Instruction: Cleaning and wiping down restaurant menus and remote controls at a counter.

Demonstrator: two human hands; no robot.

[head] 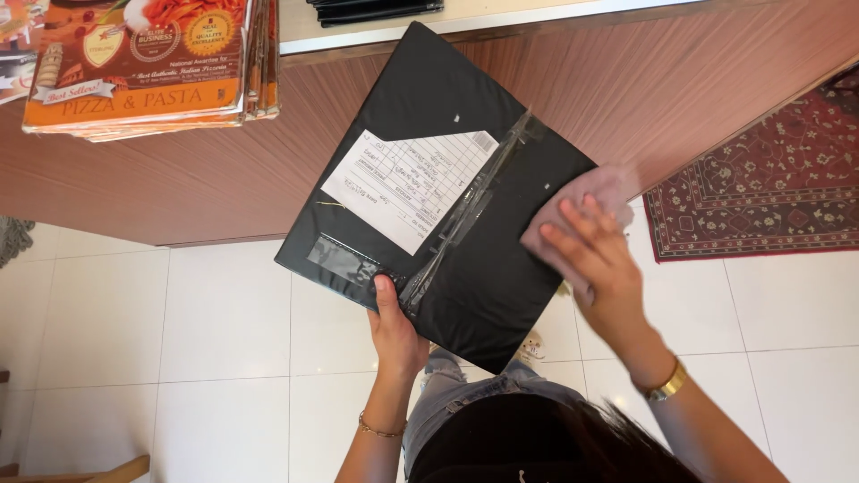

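Bare forearms, thin bracelet on left wrist, gold watch on right, grey jeans

The left hand point(395, 333) is clenched in a grip, thumb up, while the right hand point(597, 259) presses flat (fingers spread).

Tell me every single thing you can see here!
open black folder: one, black, held up in the middle
white paper slip: one, white, tucked inside the folder's left half
pinkish cleaning cloth: one, dusty pink, at the folder's right edge
stack of orange menus: one pile, orange, top left on the brown wooden counter
patterned red rug: one, dark red, right side on the floor
white floor tiles: many, white, below
left hand: grips the folder's bottom edge
right hand: presses the cloth on the folder
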